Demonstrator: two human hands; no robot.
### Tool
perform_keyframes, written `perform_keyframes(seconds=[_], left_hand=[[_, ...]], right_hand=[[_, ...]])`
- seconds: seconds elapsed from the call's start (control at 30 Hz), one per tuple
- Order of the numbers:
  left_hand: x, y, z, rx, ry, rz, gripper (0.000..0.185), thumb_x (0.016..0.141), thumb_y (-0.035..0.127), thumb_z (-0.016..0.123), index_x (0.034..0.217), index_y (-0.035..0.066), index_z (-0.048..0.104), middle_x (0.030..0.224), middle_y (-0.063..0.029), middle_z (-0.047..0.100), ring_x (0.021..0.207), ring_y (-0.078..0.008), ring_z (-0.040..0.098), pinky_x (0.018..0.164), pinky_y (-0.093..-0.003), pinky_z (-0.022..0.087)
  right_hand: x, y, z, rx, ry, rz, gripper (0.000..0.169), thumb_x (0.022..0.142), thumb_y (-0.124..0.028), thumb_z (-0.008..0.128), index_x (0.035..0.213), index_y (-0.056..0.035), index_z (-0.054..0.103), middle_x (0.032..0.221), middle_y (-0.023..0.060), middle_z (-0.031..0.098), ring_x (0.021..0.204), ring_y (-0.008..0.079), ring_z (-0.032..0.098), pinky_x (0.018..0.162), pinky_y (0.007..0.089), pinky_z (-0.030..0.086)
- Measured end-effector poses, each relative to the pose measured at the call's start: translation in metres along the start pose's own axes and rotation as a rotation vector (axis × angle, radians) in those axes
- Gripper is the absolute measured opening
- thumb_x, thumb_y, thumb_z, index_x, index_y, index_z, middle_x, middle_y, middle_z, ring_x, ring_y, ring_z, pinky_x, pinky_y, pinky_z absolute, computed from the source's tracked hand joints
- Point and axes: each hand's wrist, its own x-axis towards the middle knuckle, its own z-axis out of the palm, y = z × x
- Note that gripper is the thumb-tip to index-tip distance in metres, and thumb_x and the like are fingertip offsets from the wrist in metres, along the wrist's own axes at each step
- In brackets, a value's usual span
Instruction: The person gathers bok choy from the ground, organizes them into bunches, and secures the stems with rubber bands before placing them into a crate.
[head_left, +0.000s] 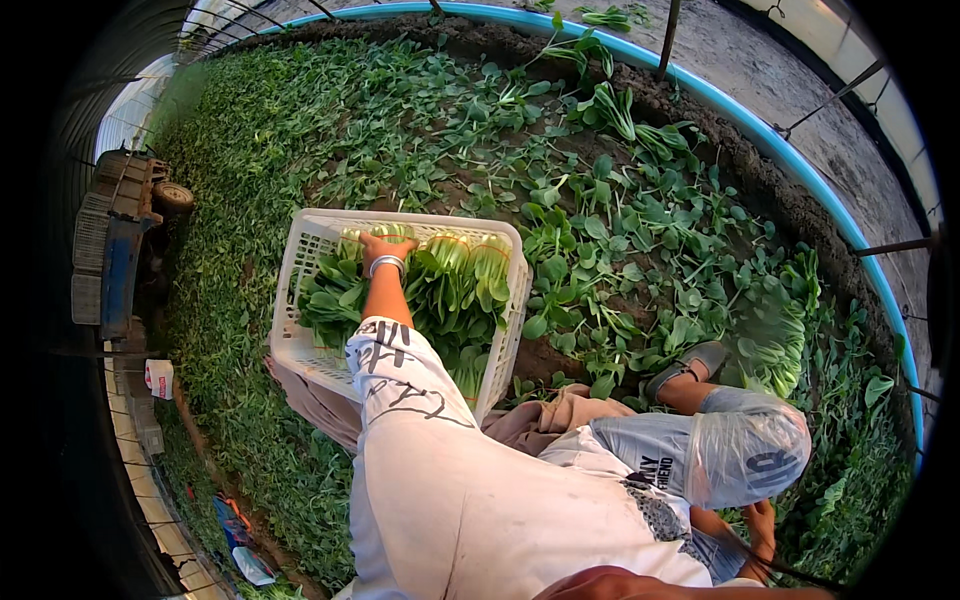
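My left hand (385, 251), with a silver bangle at the wrist, grips the pale stem end of a tied bunch of leafy greens (393, 230). This bunch sits inside a white slatted plastic crate (519, 300). To its right in the crate lie more bunches of greens (489, 270), bound with red bands, stems towards the far wall. Another bunch (469, 371) lies at the crate's near right corner. Low at the right, partly behind my bent knee (750, 450), is my right hand (760, 529); what its fingers hold or touch is hidden.
Loose greens (776, 345) are piled beyond my shoe (686, 371). Cut bunches (615, 112) lie near a blue pipe (780, 154) edging the bed. Brown cloth (555, 412) lies beside the crate. A cart (124, 262) with crates stands at far left, near a white bag (158, 378).
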Motion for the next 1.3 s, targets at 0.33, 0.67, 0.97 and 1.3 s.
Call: perform_keyframes(seconds=[0.33,0.67,0.97,1.3], left_hand=[[0.076,-0.005,0.040,0.257,-0.406,0.203,0.135,0.074,0.088,0.064,0.160,-0.007,0.025,0.148,-0.0338,0.052,0.139,-0.0448,0.051,0.117,-0.0457,0.039],[0.011,-0.022,0.027,0.340,-0.344,0.289,0.118,0.087,0.092,0.035,0.164,0.003,0.025,0.168,-0.0246,0.026,0.153,-0.0439,0.030,0.124,-0.0526,0.023],[-0.284,0.235,0.066,-0.391,-0.566,1.097,0.029,0.110,0.017,0.053,0.130,-0.002,0.064,0.127,-0.0128,0.067,0.115,-0.0211,0.065,0.103,-0.0364,0.050],[-0.617,0.336,0.353,-0.084,-1.265,1.877,0.082,0.082,0.009,0.079,0.155,0.011,0.041,0.143,-0.0166,0.057,0.136,-0.0377,0.050,0.123,-0.0524,0.030]], right_hand=[[0.022,0.008,0.028,-0.248,-0.092,-0.067,0.028,0.097,-0.015,0.070,0.122,-0.0018,0.072,0.107,0.0104,0.078,0.096,0.0171,0.072,0.086,0.0338,0.056],[0.105,-0.098,0.064,-0.038,0.030,-0.297,0.025,0.099,-0.020,0.069,0.118,-0.0055,0.072,0.109,0.0081,0.076,0.099,0.0177,0.071,0.089,0.0346,0.055],[0.304,-0.158,0.101,0.122,0.691,-0.184,0.039,0.090,-0.016,0.075,0.127,-0.0109,0.066,0.119,0.0106,0.064,0.097,0.0276,0.070,0.085,0.0409,0.056],[0.268,-0.193,0.069,0.259,0.369,-0.425,0.030,0.080,-0.016,0.087,0.096,-0.0065,0.064,0.091,0.0048,0.066,0.079,0.0177,0.068,0.074,0.0329,0.055]])
